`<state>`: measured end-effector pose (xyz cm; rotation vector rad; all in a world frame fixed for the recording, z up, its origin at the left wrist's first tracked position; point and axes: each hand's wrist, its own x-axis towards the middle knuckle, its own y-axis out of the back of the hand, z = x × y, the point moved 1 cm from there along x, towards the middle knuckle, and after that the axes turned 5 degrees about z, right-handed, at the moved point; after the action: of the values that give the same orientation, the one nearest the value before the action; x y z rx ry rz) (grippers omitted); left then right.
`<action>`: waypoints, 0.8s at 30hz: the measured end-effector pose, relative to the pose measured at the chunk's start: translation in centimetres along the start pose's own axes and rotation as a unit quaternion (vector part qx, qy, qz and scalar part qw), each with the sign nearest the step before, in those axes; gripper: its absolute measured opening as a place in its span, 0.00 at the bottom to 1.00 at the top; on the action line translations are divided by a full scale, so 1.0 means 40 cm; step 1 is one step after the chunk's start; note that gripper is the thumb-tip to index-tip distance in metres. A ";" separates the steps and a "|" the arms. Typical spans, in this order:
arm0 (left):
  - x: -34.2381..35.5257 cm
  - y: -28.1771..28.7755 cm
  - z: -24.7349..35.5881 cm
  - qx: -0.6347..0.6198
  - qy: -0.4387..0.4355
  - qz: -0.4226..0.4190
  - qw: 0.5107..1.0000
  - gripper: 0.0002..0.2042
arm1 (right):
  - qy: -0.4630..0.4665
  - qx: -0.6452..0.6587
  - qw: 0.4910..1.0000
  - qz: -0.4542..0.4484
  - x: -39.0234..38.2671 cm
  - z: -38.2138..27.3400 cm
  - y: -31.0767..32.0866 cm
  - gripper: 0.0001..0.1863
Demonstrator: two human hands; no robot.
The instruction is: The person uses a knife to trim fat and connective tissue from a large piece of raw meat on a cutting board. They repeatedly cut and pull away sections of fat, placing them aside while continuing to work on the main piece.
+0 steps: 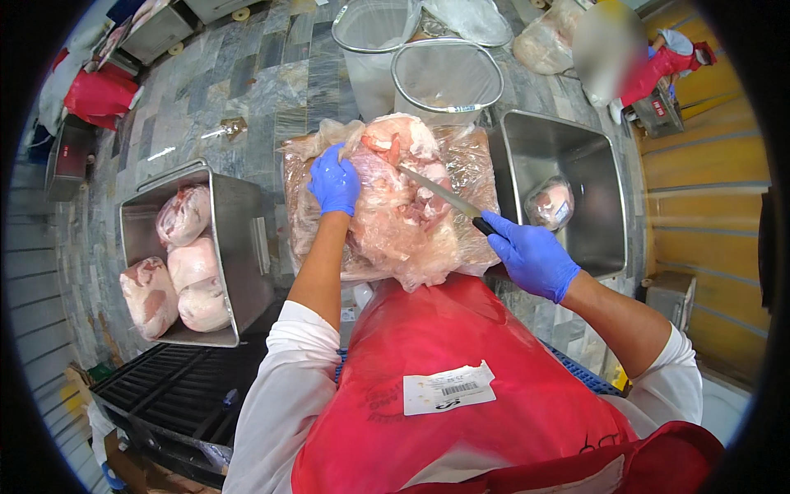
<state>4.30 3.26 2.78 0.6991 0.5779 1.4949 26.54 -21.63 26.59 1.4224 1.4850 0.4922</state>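
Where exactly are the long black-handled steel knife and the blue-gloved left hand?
Long black-handled steel knife (441, 194): head view, middle of the blade.
Blue-gloved left hand (335, 183): head view, back of the hand.

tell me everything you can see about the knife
The knife has a long, narrow, silvery blade that looks like metal and a black handle, held in the blue-gloved grip of the right hand. It slants up and left, its far end over the raw meat; contact there cannot be told.

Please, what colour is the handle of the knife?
The handle of the knife is black; it shows best in the head view.
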 end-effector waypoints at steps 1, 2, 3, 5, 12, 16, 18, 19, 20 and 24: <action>0.002 -0.006 -0.006 -0.005 -0.007 0.001 1.000 0.19 | -0.001 0.008 1.000 0.003 0.002 -0.005 -0.001 0.25; 0.005 -0.010 -0.014 -0.010 -0.014 0.003 1.000 0.19 | -0.008 -0.002 1.000 -0.009 0.007 -0.017 0.006 0.25; 0.006 -0.009 -0.016 -0.015 -0.022 0.005 1.000 0.19 | -0.016 -0.011 1.000 -0.019 0.013 -0.030 0.015 0.24; 0.012 -0.011 -0.020 -0.023 -0.011 -0.014 1.000 0.19 | 0.000 -0.026 0.999 -0.021 0.031 -0.032 0.029 0.23; 0.014 0.014 -0.008 -0.024 -0.005 -0.051 0.998 0.19 | -0.025 -0.106 0.987 -0.120 0.152 -0.119 0.150 0.19; 0.033 -0.009 -0.044 -0.062 0.000 -0.008 0.998 0.19 | 0.062 -0.011 0.996 -0.063 0.180 0.026 0.019 0.22; -0.002 -0.007 -0.025 -0.067 0.014 -0.016 0.998 0.19 | -0.018 0.163 0.986 -0.036 0.107 0.108 -0.117 0.26; -0.006 -0.007 -0.012 -0.065 0.011 -0.007 0.998 0.19 | -0.009 0.212 0.977 0.011 0.092 0.141 -0.199 0.27; -0.020 -0.006 0.002 -0.063 0.013 -0.001 0.998 0.20 | -0.002 0.259 0.964 0.053 0.072 0.182 -0.286 0.27; -0.043 -0.006 -0.028 -0.053 0.013 0.045 0.997 0.20 | -0.007 0.275 0.952 0.135 0.078 0.165 -0.464 0.28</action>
<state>3.65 1.64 1.71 0.6312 0.4888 1.6093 23.00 -25.24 7.29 2.0790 1.4866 0.2329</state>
